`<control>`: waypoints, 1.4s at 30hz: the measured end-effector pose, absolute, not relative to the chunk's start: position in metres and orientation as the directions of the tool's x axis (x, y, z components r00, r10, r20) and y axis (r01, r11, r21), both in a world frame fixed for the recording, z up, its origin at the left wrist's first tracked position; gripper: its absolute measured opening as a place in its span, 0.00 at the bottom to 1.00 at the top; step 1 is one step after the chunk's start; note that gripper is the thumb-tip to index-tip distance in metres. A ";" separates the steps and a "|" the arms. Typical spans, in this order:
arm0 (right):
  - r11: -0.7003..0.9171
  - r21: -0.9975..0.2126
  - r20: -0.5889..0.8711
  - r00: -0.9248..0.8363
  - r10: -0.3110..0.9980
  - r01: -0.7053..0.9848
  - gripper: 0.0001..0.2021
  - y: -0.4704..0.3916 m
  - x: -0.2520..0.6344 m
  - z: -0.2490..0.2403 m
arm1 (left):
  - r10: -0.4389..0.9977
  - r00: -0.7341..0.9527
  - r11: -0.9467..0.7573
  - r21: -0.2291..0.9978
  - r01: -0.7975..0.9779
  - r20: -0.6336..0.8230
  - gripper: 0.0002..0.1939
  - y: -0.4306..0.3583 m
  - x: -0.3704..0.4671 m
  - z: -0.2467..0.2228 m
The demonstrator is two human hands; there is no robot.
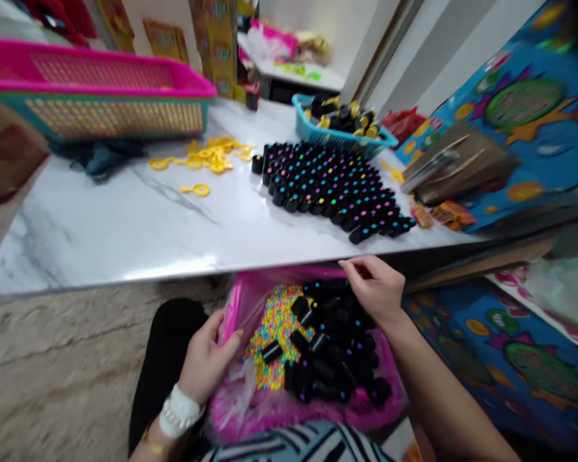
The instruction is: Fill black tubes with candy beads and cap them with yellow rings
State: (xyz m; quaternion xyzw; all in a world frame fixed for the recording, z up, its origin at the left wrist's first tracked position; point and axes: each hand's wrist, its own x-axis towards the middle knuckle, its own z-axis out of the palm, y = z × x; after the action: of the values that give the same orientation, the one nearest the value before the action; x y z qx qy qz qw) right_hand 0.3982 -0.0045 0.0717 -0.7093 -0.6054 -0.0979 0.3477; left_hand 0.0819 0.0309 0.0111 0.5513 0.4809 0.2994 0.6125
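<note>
A pink basket (238, 301) lined with clear plastic sits at my lap, under the table's front edge. Inside it, small multicoloured beads (274, 321) fill the left side, and many short black cylinders (325, 369) lie jumbled over the right side. My left hand (209, 356) is closed on the basket's left rim, thumb on the inner side. Above the basket's far right side, my right hand (376, 285) is closed in a pinch close to the table edge; whatever is between its fingertips cannot be made out. Upright black cylinders (327, 179) with coloured dots on top stand in packed rows on the table.
Yellow ring-ended plastic pieces (212, 154) lie on the marble-patterned table (125, 224). A pink-and-teal basket (120, 119) stands back left, with dark cloth (99, 157) before it. A blue basket (313, 131) holds black-and-yellow pieces. At right are a brown box (486, 167) and blue printed cartons (525, 102).
</note>
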 end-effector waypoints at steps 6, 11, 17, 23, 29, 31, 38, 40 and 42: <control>0.403 -0.210 0.042 -0.403 0.914 0.891 0.10 -0.025 0.351 0.059 | 0.902 0.362 0.174 0.965 0.199 -0.237 0.14 0.026 0.086 0.015; 0.450 0.036 -0.207 -0.434 0.877 0.892 0.12 -0.010 0.339 0.043 | 0.909 0.381 0.110 0.978 0.179 -0.172 0.13 0.018 0.085 0.023; 0.444 -0.073 -0.288 -0.445 0.848 0.893 0.13 0.001 0.341 0.039 | 0.914 0.376 0.088 0.978 0.188 -0.155 0.11 0.015 0.083 0.017; 0.268 -0.284 -0.103 -0.308 0.946 0.921 0.08 0.000 0.345 0.030 | 0.917 0.365 0.090 0.974 0.208 -0.163 0.13 0.016 0.081 0.011; 0.421 -0.021 -0.138 -0.419 0.897 0.907 0.15 -0.012 0.346 0.033 | 0.923 0.351 0.081 0.970 0.228 -0.160 0.14 0.016 0.080 0.010; 0.542 0.020 -0.216 -0.525 0.823 0.840 0.19 -0.011 0.349 0.037 | 0.925 0.348 0.077 0.971 0.228 -0.155 0.14 0.016 0.080 0.010; 0.606 0.185 -0.305 -0.541 0.784 0.774 0.12 0.000 0.357 0.044 | 0.923 0.349 0.081 0.969 0.232 -0.161 0.15 0.015 0.079 0.006; 0.586 0.208 -0.295 -0.521 0.801 0.783 0.10 0.002 0.350 0.044 | 0.922 0.352 0.082 0.970 0.230 -0.162 0.15 0.014 0.080 0.007; 0.550 0.225 -0.292 -0.483 0.826 0.804 0.10 0.004 0.339 0.043 | 0.922 0.354 0.079 0.970 0.230 -0.159 0.14 0.013 0.081 0.010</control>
State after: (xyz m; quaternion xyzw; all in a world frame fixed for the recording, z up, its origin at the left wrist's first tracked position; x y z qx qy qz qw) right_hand 0.3388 0.0037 0.0428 -0.4735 -0.8606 -0.0287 -0.1853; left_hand 0.0809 0.0134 0.0097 0.6040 0.4768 0.3092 0.5588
